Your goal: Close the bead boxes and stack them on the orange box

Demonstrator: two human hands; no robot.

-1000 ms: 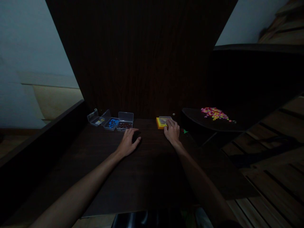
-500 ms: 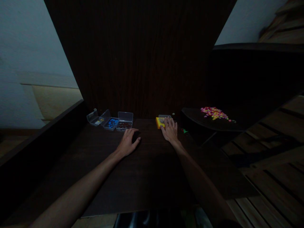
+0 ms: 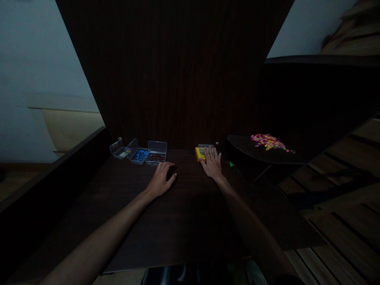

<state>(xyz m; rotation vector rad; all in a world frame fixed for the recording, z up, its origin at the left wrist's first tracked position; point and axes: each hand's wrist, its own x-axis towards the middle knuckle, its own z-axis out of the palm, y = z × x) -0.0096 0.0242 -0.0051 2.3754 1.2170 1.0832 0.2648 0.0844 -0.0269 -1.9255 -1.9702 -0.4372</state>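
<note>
My left hand (image 3: 161, 179) rests on the dark table with thumb and fingers apart, holding nothing. Just beyond its fingertips stands an open clear plastic box (image 3: 156, 158) of small dark reddish-brown pieces. Beside that are an open clear box with blue pieces (image 3: 140, 156) and another clear box (image 3: 118, 152) with a few yellowish bits. My right hand (image 3: 212, 165) lies with spread fingers over a yellow box (image 3: 198, 154) and a clear plastic case (image 3: 204, 146). The fingers partly cover both, so what the case holds cannot be made out.
On a raised dark corner shelf (image 3: 243, 148) at the right lies a pile of pink, yellow and orange pieces (image 3: 268, 141). A small green item (image 3: 232, 164) sits right of my right hand. A tall dark panel (image 3: 184, 79) stands behind the table; a low side board (image 3: 59, 166) borders the left.
The camera view has shifted very slightly. Both hands stay in practically the same places, the right one still over the yellow box.
</note>
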